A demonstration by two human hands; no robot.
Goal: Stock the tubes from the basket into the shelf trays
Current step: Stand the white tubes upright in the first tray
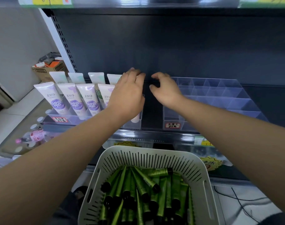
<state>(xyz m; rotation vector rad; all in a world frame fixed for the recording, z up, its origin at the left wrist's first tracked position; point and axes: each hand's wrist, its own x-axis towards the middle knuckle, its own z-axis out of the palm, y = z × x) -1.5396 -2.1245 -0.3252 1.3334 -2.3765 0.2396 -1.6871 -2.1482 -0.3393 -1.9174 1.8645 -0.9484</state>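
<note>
A white slotted basket (154,151) sits low in the middle, full of green tubes with black caps (143,189). On the dark shelf, the left clear tray (73,120) holds white tubes with purple labels (90,101) in front and mint-topped ones behind. The right clear divided tray (219,96) holds no tubes. My left hand (130,93) reaches over the right end of the left tray, palm down, fingers stretched toward the back. My right hand (166,89) hovers at the right tray's back left corner, fingers loosely curled, holding nothing.
A dark gap of shelf (152,111) lies between the two trays. Pink bottles (34,137) lie on a lower shelf at the left. A cardboard box (49,69) stands on the floor at the far left. Cables (239,200) trail at the lower right.
</note>
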